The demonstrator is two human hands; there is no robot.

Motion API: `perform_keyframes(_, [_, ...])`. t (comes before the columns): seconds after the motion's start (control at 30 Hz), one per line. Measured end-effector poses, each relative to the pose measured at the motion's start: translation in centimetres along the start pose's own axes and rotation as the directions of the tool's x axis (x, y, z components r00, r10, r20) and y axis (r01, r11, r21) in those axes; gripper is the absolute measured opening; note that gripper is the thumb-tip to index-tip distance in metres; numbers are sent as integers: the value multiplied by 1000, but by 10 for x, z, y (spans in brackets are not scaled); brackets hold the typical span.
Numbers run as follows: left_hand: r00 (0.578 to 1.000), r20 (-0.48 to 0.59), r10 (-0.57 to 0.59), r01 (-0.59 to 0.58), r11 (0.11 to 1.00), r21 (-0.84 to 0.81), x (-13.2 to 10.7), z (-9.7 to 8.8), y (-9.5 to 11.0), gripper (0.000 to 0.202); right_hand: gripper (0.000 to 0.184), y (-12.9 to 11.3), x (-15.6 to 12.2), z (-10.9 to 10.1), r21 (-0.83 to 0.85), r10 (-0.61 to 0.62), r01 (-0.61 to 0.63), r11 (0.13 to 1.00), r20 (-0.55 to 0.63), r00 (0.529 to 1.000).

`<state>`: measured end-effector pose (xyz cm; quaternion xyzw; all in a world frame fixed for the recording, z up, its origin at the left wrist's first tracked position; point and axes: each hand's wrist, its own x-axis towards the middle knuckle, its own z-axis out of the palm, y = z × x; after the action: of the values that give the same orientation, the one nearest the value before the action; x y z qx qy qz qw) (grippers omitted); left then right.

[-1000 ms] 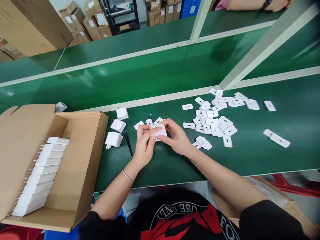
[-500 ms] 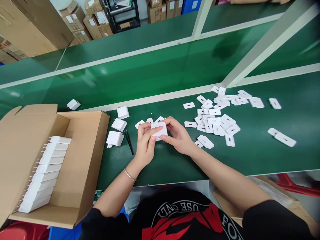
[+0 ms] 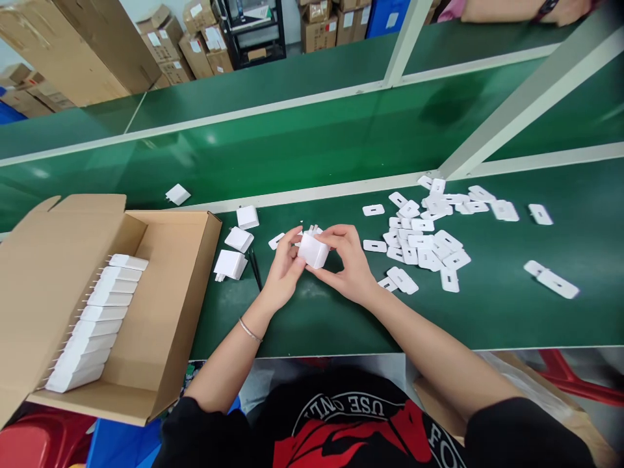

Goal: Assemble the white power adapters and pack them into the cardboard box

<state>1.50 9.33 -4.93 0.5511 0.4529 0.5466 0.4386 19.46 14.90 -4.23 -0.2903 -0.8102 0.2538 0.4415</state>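
Note:
My left hand (image 3: 285, 270) and my right hand (image 3: 348, 263) both grip one white charger block (image 3: 312, 250), held just above the green table. The left fingers pinch its left side; the right fingers wrap its right and top. Three more white charger blocks (image 3: 238, 239) lie on the table just left of my hands, beside a thin black tool (image 3: 255, 268). A pile of several flat white cover plates (image 3: 424, 234) lies to the right of my right hand.
An open cardboard box (image 3: 160, 325) at the left holds a row of several white chargers (image 3: 95, 322). One loose charger (image 3: 177, 194) lies on the green conveyor belt (image 3: 292, 149). Another person's arm (image 3: 507, 10) rests at the far top right. Stacked cartons stand behind.
My hands have lifted and turned the charger block, which now shows a corner instead of a flat face. The loose charger on the belt has moved to the right.

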Motion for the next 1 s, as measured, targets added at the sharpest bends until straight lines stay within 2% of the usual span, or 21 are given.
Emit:
perform_keyframes(0.1, [998, 33, -46, 47, 998, -35, 5, 4, -5, 72, 40, 2, -2, 5, -53, -11, 17, 998, 104, 995])
perform_keyframes(0.2, [998, -38, -48, 47, 998, -47, 6, 6, 0, 64, 56, -2, -5, 9, -54, 32, -21, 998, 216, 976])
perform_keyframes(0.3, [977, -201, 77, -65, 996, 68, -3, -3, 26, 56, 76, -1, -7, 10, -118, 124, -99, 988, 226, 966])
perform_keyframes(0.4, [925, -316, 209, -103, 942, 321, -20, -33, 64, 54, 64, 9, -9, 10, -293, 230, -176, 940, 158, 960])
perform_keyframes(0.47, [874, -399, 277, -21, 842, 538, -29, -71, 85, 56, 52, 16, -11, 10, -392, 250, -178, 903, 142, 958])
perform_keyframes(0.57, [801, -513, 309, 286, 554, 782, -32, -146, 103, 61, 42, 22, -12, 11, -440, 235, -145, 886, 156, 959])
perform_keyframes(0.63, [771, -597, 220, 517, 332, 789, -30, -197, 105, 60, 37, 21, -13, 12, -419, 223, -138, 897, 163, 961])
perform_keyframes(0.67, [737, -652, 180, 621, 201, 758, -30, -219, 104, 61, 35, 21, -13, 13, -404, 216, -135, 905, 164, 962])
perform_keyframes(0.73, [710, -696, 106, 699, 12, 715, -31, -253, 99, 64, 30, 20, -13, 13, -379, 199, -126, 917, 162, 966])
perform_keyframes(0.83, [692, -722, -5, 715, -134, 686, -41, -281, 88, 60, 26, 21, -14, 13, -365, 183, -116, 924, 154, 971])
perform_keyframes(0.93, [669, -744, 5, 730, -194, 655, -52, -289, 78, 56, 26, 21, -14, 13, -368, 190, -121, 922, 158, 969])
perform_keyframes(1.0, [671, -741, 22, 728, -205, 654, -56, -292, 73, 56, 27, 21, -14, 13, -371, 197, -124, 920, 164, 967])
